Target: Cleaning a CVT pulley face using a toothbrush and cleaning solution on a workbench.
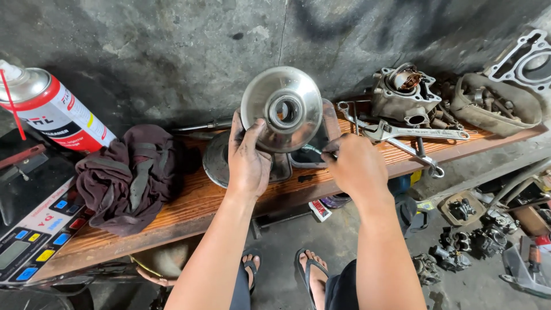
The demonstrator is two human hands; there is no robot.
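Note:
My left hand (248, 158) grips a shiny round metal pulley disc (282, 112) by its lower left rim and holds it upright above a wooden shelf (189, 204). The disc has a round bearing hole in its middle. My right hand (353, 166) is closed around a thin dark tool (314, 151) whose tip points toward the disc's lower right edge. Behind the disc, another round metal part (215, 161) and a clear plastic tray (310, 155) rest on the shelf.
A crumpled maroon rag (129, 175) lies left on the shelf, beside a red and white spray can (51, 109). Wrenches (407, 135), an engine cylinder (404, 95), a cover (496, 106) and a gasket (525, 60) sit right. Engine parts (476, 241) litter the floor by my sandalled feet.

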